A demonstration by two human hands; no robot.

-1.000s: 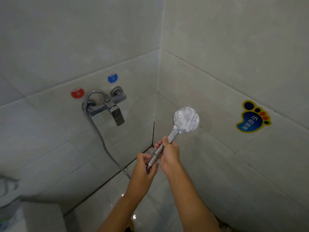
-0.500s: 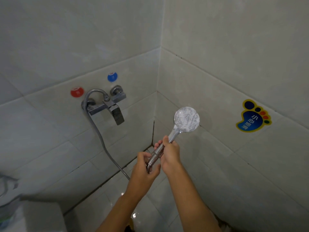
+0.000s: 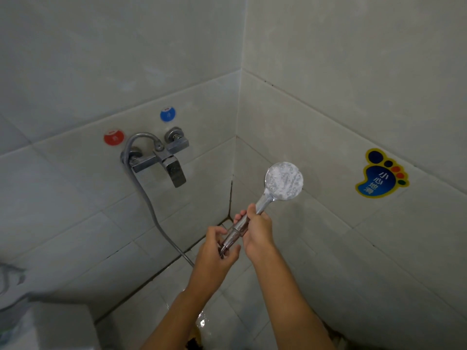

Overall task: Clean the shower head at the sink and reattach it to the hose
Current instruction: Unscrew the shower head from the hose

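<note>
A chrome shower head (image 3: 284, 180) with a round whitish spray face points up towards me in the shower corner. My right hand (image 3: 257, 231) grips its handle just below the head. My left hand (image 3: 217, 251) pinches the metal nut at the hose end, right where it meets the bottom of the handle. The flexible metal hose (image 3: 154, 218) runs from the wall mixer tap (image 3: 161, 157) down along the wall and across to my left hand.
Red (image 3: 114, 137) and blue (image 3: 168, 114) round stickers sit on the tiles above the tap. A blue foot-shaped sticker (image 3: 381, 174) is on the right wall. The floor tiles (image 3: 227, 309) look wet. A white object (image 3: 45, 324) fills the lower left corner.
Both hands stay at the handle-hose joint. My left hand's fingers have shifted slightly around the nut. The shower head barely moved.
</note>
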